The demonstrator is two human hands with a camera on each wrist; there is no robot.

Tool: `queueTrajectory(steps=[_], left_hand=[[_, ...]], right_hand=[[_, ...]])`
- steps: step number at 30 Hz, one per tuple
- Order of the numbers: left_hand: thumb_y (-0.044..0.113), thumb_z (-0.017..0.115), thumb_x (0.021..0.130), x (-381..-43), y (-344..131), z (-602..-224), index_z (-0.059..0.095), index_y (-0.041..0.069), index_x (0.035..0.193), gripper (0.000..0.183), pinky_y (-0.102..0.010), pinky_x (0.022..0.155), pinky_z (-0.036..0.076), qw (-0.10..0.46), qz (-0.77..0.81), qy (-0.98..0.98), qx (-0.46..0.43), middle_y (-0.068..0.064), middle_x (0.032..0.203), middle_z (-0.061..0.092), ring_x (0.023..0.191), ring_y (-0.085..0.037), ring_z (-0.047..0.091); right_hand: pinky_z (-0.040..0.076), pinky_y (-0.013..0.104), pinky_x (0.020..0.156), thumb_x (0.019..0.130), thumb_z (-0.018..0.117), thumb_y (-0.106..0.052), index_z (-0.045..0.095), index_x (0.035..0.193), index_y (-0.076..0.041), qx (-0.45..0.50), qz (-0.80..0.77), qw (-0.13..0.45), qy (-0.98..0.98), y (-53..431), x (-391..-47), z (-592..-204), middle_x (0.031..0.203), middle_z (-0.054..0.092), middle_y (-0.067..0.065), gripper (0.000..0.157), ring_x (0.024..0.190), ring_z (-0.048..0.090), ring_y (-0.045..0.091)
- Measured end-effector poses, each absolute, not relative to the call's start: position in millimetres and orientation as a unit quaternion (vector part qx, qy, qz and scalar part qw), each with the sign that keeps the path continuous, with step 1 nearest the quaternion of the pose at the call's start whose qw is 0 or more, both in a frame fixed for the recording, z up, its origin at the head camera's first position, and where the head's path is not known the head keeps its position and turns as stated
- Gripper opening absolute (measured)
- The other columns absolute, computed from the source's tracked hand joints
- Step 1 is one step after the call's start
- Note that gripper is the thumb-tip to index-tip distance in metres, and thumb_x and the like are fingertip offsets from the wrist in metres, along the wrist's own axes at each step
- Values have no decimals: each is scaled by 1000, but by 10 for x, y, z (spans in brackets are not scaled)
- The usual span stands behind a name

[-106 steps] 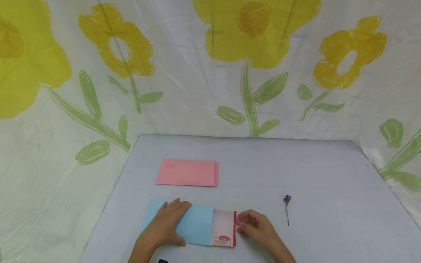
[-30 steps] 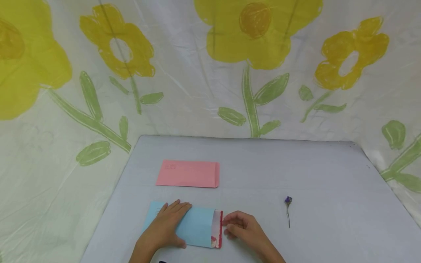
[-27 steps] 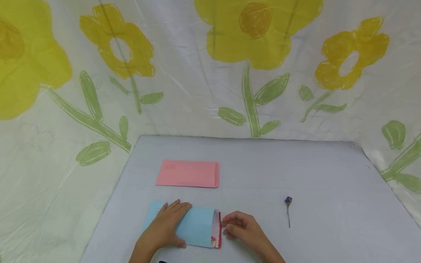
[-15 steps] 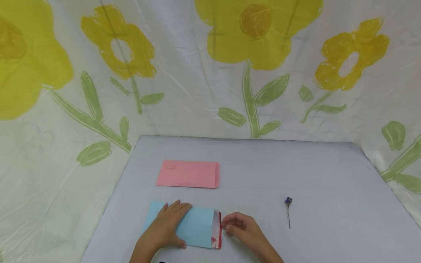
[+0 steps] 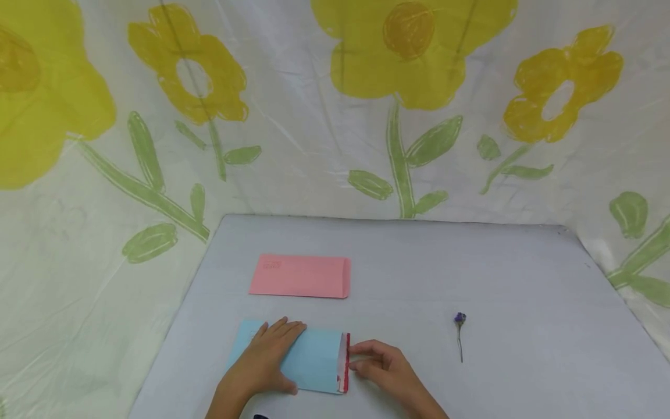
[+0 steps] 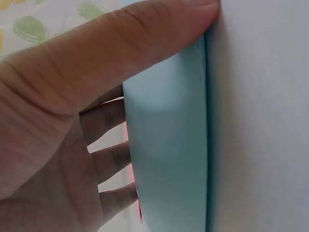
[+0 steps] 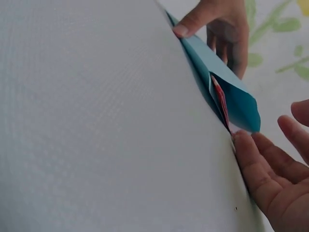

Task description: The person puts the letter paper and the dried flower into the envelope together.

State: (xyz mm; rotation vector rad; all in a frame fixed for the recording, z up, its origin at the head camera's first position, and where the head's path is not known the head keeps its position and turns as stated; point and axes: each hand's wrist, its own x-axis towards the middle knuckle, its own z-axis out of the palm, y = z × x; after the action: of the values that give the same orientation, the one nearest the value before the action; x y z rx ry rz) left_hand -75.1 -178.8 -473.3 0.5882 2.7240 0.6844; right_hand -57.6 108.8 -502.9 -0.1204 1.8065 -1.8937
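A light-blue envelope [image 5: 311, 361] lies near the front of the table, its mouth gaping to the right. My left hand [image 5: 264, 359] spans it and holds it, thumb at the near edge and fingers over the far side. In the left wrist view the thumb [image 6: 140, 34] presses the envelope's edge while the fingers reach the other side. A whitish card with a red edge [image 5: 346, 364] sits inside, only a narrow strip showing at the mouth. My right hand [image 5: 384, 366] touches that red edge with its fingertips, index and thumb a little apart.
A pink envelope [image 5: 300, 276] lies flat behind the blue one. A small dried purple flower on a thin stem [image 5: 460, 334] rests to the right. A white curtain with painted yellow flowers [image 5: 293, 116] hangs behind the pale table [image 5: 513, 273].
The card has slid left into the blue envelope, leaving a much narrower strip outside. My right hand has moved left with it; its thumb and index have spread slightly. My left hand has stayed put.
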Motion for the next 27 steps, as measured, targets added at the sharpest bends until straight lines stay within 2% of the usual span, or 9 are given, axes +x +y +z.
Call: queueTrajectory(steps=[7, 21, 27], left_hand=[[28, 100, 53, -755, -1784, -4724, 51, 6, 144, 106, -67, 113, 20, 141, 238, 940, 201, -11, 146, 52, 141, -41, 35], [29, 100, 52, -752, -1804, -4751, 51, 6, 144, 107, -67, 113, 21, 139, 242, 938, 205, -10, 146, 52, 141, -42, 36], [29, 100, 51, -758, -1806, -4752, 51, 5, 144, 108, -68, 112, 21, 129, 242, 938, 211, -10, 145, 53, 140, -42, 37]], right_hand=[[52, 22, 88, 98, 63, -10, 64, 123, 3, -73, -696, 238, 674, 1056, -580, -5051, 124, 64, 17, 28, 111, 61, 27], [53, 23, 84, 97, 63, -11, 63, 120, 6, -94, -691, 231, 678, 975, -593, -5027, 118, 63, 20, 28, 97, 60, 16], [52, 23, 86, 98, 63, -12, 65, 119, 4, -86, -698, 230, 673, 931, -587, -5010, 120, 65, 16, 26, 104, 61, 20]])
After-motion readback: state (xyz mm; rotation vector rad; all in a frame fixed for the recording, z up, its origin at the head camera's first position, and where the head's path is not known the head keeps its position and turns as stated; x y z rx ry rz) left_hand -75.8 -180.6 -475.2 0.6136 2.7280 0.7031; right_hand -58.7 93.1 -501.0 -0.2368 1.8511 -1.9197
